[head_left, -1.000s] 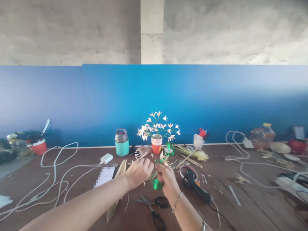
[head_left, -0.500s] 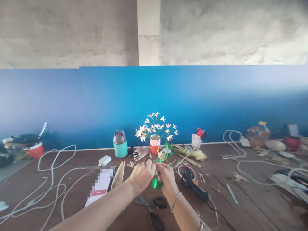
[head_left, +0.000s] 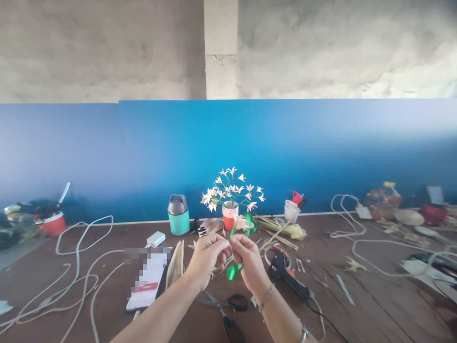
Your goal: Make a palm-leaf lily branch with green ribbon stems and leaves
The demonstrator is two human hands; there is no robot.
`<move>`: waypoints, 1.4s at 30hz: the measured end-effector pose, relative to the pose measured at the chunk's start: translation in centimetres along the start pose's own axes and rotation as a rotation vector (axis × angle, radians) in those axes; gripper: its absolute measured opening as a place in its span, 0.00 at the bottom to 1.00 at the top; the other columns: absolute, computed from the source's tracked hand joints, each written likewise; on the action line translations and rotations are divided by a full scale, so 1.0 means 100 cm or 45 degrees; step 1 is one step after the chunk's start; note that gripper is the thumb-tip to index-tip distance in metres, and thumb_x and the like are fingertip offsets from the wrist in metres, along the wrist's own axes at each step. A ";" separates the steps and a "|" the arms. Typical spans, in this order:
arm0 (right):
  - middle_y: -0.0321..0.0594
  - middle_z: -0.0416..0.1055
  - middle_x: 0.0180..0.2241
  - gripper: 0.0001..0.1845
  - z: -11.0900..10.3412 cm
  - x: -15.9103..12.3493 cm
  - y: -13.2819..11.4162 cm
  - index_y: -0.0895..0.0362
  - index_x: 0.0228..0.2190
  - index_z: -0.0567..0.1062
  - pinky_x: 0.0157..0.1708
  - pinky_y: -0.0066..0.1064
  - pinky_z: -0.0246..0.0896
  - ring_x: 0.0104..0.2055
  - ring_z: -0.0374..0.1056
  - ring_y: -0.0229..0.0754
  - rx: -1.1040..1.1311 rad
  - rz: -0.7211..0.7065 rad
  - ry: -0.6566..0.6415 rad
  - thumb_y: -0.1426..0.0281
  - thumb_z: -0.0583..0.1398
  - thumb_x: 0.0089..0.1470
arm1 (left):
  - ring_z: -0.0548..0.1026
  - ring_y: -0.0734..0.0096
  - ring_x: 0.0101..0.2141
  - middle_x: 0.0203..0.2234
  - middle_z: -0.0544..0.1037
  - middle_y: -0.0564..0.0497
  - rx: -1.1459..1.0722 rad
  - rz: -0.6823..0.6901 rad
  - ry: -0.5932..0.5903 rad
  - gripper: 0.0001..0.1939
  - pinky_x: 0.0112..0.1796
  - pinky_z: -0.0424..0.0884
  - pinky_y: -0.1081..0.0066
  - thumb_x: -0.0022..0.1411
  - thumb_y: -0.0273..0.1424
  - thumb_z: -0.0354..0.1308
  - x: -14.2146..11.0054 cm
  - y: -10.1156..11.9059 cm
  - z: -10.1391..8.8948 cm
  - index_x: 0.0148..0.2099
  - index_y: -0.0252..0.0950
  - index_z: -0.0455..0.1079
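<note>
My left hand [head_left: 209, 257] and my right hand [head_left: 251, 262] meet fingertip to fingertip above the table, both pinched closed. A pale handmade flower [head_left: 242, 223] with a green-wrapped stem rises from between the fingertips. My left hand pinches at its stem. A glossy green ribbon [head_left: 233, 271] hangs below, next to my right hand, which grips it; the exact contact is hidden by the fingers. Behind stands a red and white paper cup [head_left: 230, 220] with several finished pale flowers [head_left: 232, 190] on green stems. Scissors [head_left: 226, 312] with black handles lie below my hands.
A black glue gun [head_left: 287, 276] with its cord lies right of my hands. Dried husks [head_left: 174, 267] and a phone [head_left: 150, 281] lie left. A teal container [head_left: 179, 216] and a cup of pens [head_left: 292, 209] stand at the back. White cables [head_left: 78, 267] spread across the left.
My left hand has turned, its fingers now more extended toward the right fingertips. The flower stands a little higher between my hands. The ribbon has shifted slightly.
</note>
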State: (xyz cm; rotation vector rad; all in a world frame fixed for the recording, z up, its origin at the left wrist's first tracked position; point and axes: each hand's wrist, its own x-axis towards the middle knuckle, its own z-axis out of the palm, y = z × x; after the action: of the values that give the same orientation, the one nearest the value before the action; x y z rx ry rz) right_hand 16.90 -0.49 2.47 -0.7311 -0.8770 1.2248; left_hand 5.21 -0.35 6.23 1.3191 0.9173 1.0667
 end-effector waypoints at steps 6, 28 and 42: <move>0.30 0.62 0.12 0.13 0.000 -0.003 -0.005 0.60 0.19 0.71 0.13 0.21 0.37 0.13 0.48 0.26 0.159 0.229 -0.219 0.64 0.67 0.38 | 0.59 0.88 0.15 0.18 0.67 0.54 -0.944 -0.326 -0.202 0.04 0.14 0.55 0.87 0.49 0.24 0.58 -0.013 -0.010 0.004 0.24 0.29 0.66; 0.25 0.51 0.10 0.15 0.009 -0.002 0.007 0.59 0.13 0.65 0.14 0.23 0.33 0.14 0.41 0.27 -0.293 0.106 0.085 0.65 0.64 0.36 | 0.72 0.67 0.25 0.23 0.74 0.49 1.131 0.505 0.417 0.07 0.27 0.64 0.70 0.54 0.25 0.50 -0.014 -0.032 -0.009 0.27 0.36 0.67; 0.25 0.50 0.12 0.15 0.008 -0.004 0.007 0.60 0.16 0.68 0.14 0.23 0.31 0.15 0.39 0.27 -0.206 0.222 0.061 0.63 0.65 0.36 | 0.66 0.73 0.21 0.17 0.68 0.55 0.610 0.415 0.439 0.09 0.23 0.61 0.76 0.55 0.31 0.49 -0.007 -0.039 -0.008 0.24 0.36 0.65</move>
State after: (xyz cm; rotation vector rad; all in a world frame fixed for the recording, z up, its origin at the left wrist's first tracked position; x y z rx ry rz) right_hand 15.83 -0.75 2.21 -0.9799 -0.8947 1.2940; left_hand 4.57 -0.64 2.27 1.7544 1.3011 1.4118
